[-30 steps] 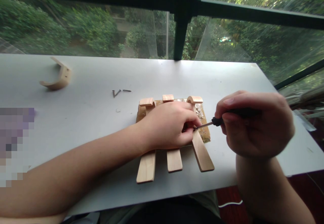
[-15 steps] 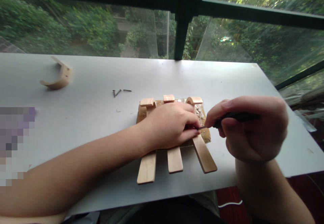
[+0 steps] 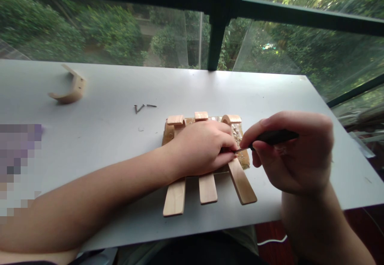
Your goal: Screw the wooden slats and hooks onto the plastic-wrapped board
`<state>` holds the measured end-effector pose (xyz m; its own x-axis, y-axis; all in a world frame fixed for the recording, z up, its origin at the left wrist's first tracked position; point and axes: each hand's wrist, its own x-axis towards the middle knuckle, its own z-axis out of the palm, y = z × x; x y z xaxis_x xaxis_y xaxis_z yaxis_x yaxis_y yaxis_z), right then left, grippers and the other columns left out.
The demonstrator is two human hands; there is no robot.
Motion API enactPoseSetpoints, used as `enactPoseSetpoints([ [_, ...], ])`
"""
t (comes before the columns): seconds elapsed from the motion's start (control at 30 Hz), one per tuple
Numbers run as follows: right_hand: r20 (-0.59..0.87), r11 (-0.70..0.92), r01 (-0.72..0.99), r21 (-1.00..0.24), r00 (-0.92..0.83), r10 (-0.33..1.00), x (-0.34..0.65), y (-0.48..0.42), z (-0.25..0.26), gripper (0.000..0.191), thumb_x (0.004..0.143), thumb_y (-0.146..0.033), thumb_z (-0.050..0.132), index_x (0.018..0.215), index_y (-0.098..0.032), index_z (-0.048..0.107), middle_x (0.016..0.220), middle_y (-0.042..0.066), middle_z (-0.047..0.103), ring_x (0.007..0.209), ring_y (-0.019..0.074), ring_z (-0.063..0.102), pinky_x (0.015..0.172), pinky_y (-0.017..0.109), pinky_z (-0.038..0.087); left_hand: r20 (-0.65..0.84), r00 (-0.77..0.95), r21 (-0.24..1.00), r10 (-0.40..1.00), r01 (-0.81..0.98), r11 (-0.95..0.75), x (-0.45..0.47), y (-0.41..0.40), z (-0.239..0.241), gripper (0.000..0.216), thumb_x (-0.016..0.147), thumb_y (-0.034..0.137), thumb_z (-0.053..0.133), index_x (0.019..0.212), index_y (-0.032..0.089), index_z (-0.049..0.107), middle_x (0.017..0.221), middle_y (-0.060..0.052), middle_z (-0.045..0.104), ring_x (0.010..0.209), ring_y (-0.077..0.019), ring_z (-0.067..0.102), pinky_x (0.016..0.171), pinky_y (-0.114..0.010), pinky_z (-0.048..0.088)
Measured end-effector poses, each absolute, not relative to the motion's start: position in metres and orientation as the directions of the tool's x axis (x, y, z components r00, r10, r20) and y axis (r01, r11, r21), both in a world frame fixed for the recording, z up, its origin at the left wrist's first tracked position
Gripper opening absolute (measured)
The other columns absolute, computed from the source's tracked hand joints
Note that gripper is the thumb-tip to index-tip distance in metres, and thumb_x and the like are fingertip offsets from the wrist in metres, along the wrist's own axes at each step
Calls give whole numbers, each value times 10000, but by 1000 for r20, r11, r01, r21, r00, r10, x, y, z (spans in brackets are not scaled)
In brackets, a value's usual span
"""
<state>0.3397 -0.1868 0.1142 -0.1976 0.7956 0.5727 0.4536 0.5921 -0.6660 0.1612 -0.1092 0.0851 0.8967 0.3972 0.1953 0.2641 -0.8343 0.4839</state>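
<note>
- A loose wooden hook (image 3: 78,91) lies on the desk (image 3: 105,137), well to the left of and beyond the brown block (image 3: 244,161), probably set aside to leave working room.
- Three screws (image 3: 140,108) lie beyond the block's left corner, seemingly kept within easy reach.
- The left wooden strip (image 3: 174,203) crosses the block, its curved end at the far edge, its flat end jutting past the near edge.
- The left hand (image 3: 204,145) lies across the block, likely to steady the strips; thumb and fingers bend in towards its right side, but what they pinch is hidden.
- The middle wooden strip (image 3: 208,190) runs over the block beneath that hand.
- The right wooden strip (image 3: 242,183) slants across the block's right part, perhaps angled for access.
- The screwdriver (image 3: 276,137) points in from the block's right, its tip by the left fingertips.
- The right hand (image 3: 303,153), right of the block, grips its handle, presumably for turning.
</note>
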Motion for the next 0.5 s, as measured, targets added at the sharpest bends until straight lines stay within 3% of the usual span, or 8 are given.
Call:
enactPoseSetpoints([
  [0.5, 568, 569, 499, -654, -173, 805, 339, -189, 108, 171, 768, -65, 639, 887, -178, 689, 682, 27, 668, 542, 138, 599, 532, 284, 561, 173, 907, 446, 384, 276, -851, 161, -108, 85, 194, 913, 269, 556, 984, 253, 736, 1033, -4, 694, 974, -179, 617, 847, -295, 483],
])
